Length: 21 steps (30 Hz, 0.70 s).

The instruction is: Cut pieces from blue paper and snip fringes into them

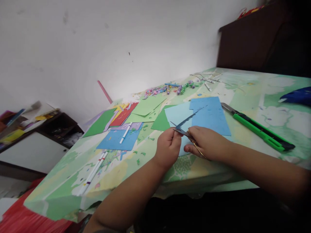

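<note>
My left hand (168, 146) is closed, its fingertips pinching the near end of a thin blue strip (186, 121) with small fringe-like cuts along one edge. The strip points up and to the right, over the blue sheets. In my right hand (210, 144) is a pair of scissors (199, 149) with gold-coloured handles. Their blades lie at the strip's base, close to my left fingertips. Beneath and behind the hands are a light blue sheet (178, 111) and a darker blue sheet (211, 113). My fingers hide part of the scissors.
A green utility knife (263, 131) lies at right. Leftward are a red sheet (123, 115), green sheets (145, 106), a blue sheet (115, 139) and white markers (93, 174). Small coloured pieces (157, 91) sit along the back. A dark cabinet (245, 42) stands back right.
</note>
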{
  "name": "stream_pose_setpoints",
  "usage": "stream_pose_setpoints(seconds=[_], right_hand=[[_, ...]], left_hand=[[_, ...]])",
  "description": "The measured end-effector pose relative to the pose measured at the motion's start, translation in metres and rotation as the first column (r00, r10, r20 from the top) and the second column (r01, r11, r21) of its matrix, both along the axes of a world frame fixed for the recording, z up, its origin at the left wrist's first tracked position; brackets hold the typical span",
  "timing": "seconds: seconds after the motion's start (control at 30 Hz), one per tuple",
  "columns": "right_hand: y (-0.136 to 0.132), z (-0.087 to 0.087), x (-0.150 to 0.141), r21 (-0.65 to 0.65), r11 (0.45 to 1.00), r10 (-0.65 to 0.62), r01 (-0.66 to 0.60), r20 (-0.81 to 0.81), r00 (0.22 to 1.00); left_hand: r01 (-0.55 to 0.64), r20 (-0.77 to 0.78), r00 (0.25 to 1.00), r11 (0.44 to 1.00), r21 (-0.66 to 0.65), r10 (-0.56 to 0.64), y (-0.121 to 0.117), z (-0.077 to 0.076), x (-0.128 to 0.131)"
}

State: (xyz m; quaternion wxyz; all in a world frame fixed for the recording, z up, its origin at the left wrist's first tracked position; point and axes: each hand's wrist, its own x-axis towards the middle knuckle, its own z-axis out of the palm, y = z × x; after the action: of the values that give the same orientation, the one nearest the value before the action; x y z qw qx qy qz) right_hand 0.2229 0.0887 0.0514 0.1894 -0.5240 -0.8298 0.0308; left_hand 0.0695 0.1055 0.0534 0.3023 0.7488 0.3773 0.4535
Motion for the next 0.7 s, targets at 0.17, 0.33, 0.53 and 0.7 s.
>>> stream_pose_setpoints(seconds=[0.17,0.33,0.53,0.7], right_hand=[[0.0006,-0.0032,0.0029,0.037,0.998,0.060,-0.059,-0.029,0.998],[0.0026,-0.0093,0.0058,0.114,0.983,0.147,-0.143,-0.023,0.989],[0.0019,-0.0082,0.0052,0.105,0.985,0.142,-0.136,-0.051,0.988],[0.0014,-0.0029,0.0031,0.016,0.998,0.058,-0.057,-0.040,0.998]], left_hand=[[0.013,-0.036,0.999,0.999,0.034,-0.012,0.0012,0.0009,0.0001],[0.001,-0.035,0.999,0.998,0.063,0.001,0.0016,0.0012,0.0009],[-0.046,-0.042,0.998,0.998,0.049,0.048,0.0009,0.0027,0.0019],[-0.039,-0.054,0.998,0.999,0.033,0.041,-0.0005,0.0020,0.0025]])
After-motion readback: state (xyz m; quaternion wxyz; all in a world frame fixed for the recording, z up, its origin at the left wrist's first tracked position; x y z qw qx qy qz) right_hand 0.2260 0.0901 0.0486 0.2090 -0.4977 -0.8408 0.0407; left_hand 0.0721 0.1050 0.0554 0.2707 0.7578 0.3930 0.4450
